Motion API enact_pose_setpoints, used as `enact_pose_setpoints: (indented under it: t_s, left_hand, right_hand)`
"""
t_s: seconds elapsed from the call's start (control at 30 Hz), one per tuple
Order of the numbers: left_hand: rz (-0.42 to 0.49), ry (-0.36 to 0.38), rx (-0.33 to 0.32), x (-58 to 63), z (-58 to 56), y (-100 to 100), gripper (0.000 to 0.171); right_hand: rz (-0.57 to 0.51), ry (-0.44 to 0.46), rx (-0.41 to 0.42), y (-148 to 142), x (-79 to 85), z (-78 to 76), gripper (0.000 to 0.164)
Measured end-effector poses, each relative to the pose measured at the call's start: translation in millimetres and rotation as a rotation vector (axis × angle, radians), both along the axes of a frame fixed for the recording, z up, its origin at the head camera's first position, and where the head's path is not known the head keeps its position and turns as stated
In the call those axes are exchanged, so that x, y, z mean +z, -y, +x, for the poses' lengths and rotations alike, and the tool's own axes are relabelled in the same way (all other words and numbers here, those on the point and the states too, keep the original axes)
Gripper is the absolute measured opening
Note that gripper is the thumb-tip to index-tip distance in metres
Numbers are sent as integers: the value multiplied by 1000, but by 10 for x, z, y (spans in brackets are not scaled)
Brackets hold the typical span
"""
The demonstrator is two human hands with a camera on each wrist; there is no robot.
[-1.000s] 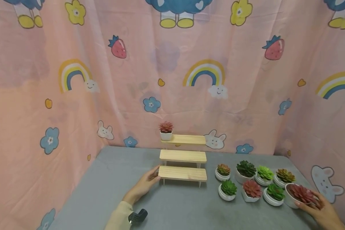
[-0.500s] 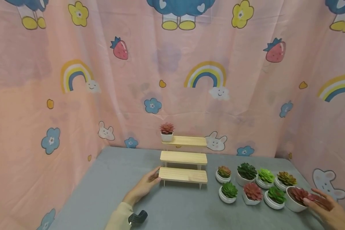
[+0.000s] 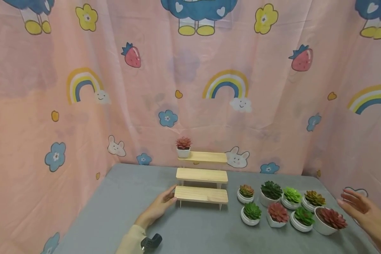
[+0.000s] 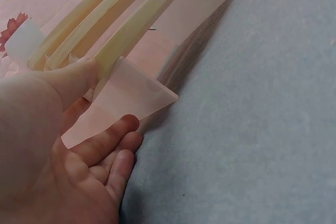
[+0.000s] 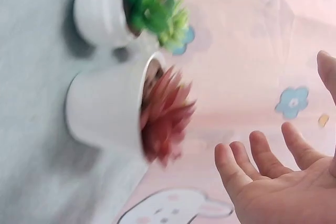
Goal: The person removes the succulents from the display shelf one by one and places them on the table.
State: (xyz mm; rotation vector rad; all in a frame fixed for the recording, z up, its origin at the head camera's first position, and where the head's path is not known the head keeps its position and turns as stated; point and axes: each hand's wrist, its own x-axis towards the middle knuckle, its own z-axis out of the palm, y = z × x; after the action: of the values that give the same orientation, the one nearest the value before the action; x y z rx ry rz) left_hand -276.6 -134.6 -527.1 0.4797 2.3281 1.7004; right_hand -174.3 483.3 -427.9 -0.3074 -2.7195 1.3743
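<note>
My left hand point(image 3: 168, 197) lies flat on the grey table point(image 3: 120, 201). Its straight fingers and thumb touch the left end of the lowest step of a three-step wooden stand point(image 3: 201, 194). The left wrist view shows the left hand point(image 4: 79, 108) against the wooden stand point(image 4: 142, 19). A small red succulent pot point(image 3: 183, 147) stands on the top step. My right hand point(image 3: 352, 203) hovers open, just right of a large red succulent in a white pot point(image 3: 328, 220). In the right wrist view the right hand point(image 5: 294, 145) is spread, apart from that red succulent pot point(image 5: 113, 108).
Several more potted succulents point(image 3: 274, 203) stand in two rows to the right of the stand, among them a green one point(image 5: 121, 6). A pink patterned curtain point(image 3: 190, 88) closes in the table on three sides. A dark wrist device point(image 3: 150, 242) sits on my left sleeve.
My right hand has let go of the large red succulent pot and drawn up and to the right, fingers spread. The pot now stands on the table. The left hand has not moved.
</note>
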Motion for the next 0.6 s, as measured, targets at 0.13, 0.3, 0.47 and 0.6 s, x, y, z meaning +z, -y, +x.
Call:
enact_pose_setpoints:
  t_s: [0.13, 0.3, 0.47, 0.6]
  left_hand:
    - [9, 8, -6, 25, 9, -1, 68]
    - [-3, 11, 4, 35, 16, -3, 67]
    - [-3, 15, 8, 27, 18, -10, 66]
    - [5, 16, 4, 23, 23, -10, 67]
  right_hand:
    - [77, -41, 53, 120, 98, -64, 81]
    - [117, -138, 129, 233, 96, -86, 66]
    - [93, -178, 200, 369, 123, -130, 56]
    - [103, -184, 241, 520, 177, -211, 59]
